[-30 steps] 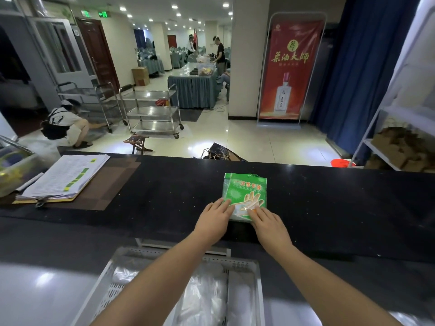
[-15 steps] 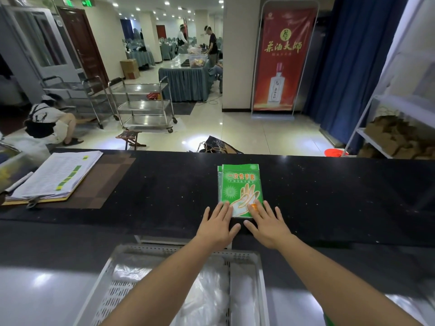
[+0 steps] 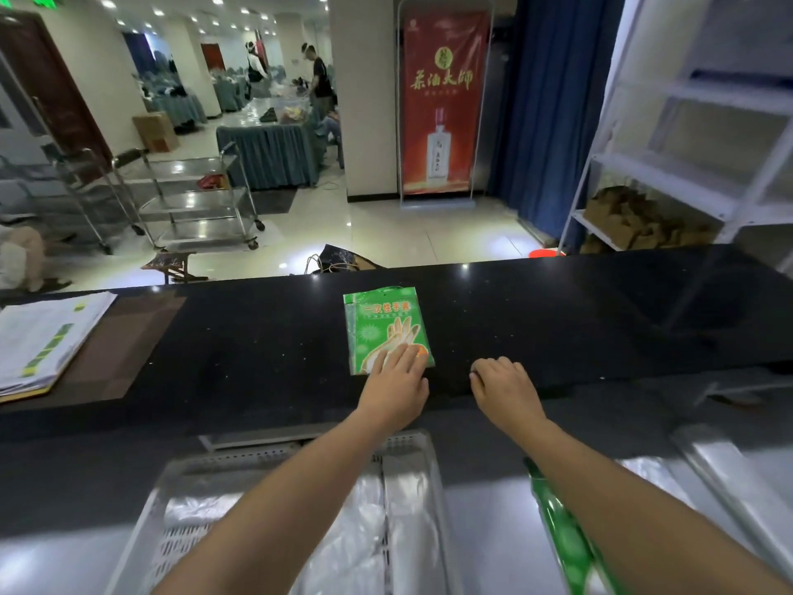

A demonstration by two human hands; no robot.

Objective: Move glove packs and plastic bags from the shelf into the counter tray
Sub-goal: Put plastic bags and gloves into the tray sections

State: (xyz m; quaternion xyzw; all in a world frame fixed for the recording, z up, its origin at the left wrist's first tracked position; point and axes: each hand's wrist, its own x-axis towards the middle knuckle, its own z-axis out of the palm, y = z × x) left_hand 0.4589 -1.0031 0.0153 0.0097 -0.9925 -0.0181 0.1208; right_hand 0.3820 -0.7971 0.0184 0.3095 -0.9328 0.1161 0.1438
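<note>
A stack of green glove packs (image 3: 377,324) lies flat on the black counter shelf (image 3: 600,319). My left hand (image 3: 397,380) rests on the stack's near edge with straight fingers. My right hand (image 3: 502,384) sits on the black shelf to the right of the packs, fingers curled, holding nothing that I can see. Below, the white perforated tray (image 3: 180,530) on the lower counter holds clear plastic bags (image 3: 360,538) under my left forearm. Another green pack (image 3: 562,538) shows beneath my right forearm.
A clipboard with papers (image 3: 47,337) lies at the shelf's left end. More clear plastic bags (image 3: 738,474) lie on the lower counter at right. Beyond the counter are steel carts (image 3: 197,199), a red banner (image 3: 442,100) and a white rack (image 3: 695,135).
My right hand left the glove packs and slid to the right onto the bare shelf, curling its fingers. My left hand stays on the packs' near edge. The view shifted left and down.
</note>
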